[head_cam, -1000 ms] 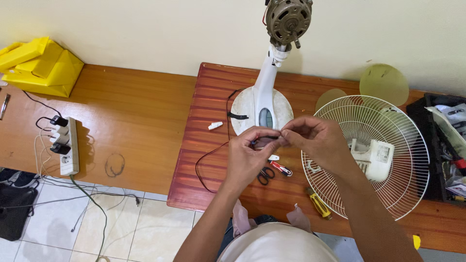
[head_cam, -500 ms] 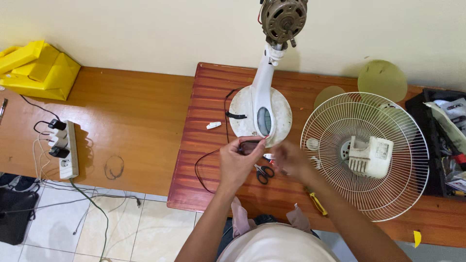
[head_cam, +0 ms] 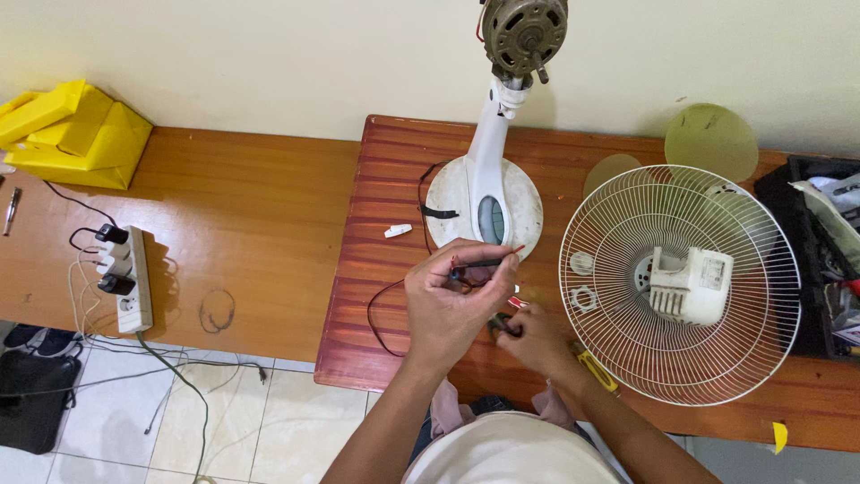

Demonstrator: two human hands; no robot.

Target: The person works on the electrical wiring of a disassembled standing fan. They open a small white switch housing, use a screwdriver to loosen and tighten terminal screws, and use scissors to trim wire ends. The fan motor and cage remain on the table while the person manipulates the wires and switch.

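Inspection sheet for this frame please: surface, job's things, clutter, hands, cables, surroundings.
Surface: reddish wooden table beside a lighter wooden bench.
Job's things: thin wires; fan stand with bare motor.
Clutter: white fan grille, motor cover, small white part, black toolbox.
Hands: left hand pinches the wires; right hand grips a small tool, kind unclear.
Cables: power strip, plugs in.
Surroundings: yellow box, tiled floor.

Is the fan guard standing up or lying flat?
Lying flat: the fan guard rests face-up on the table, with a white cover on it.
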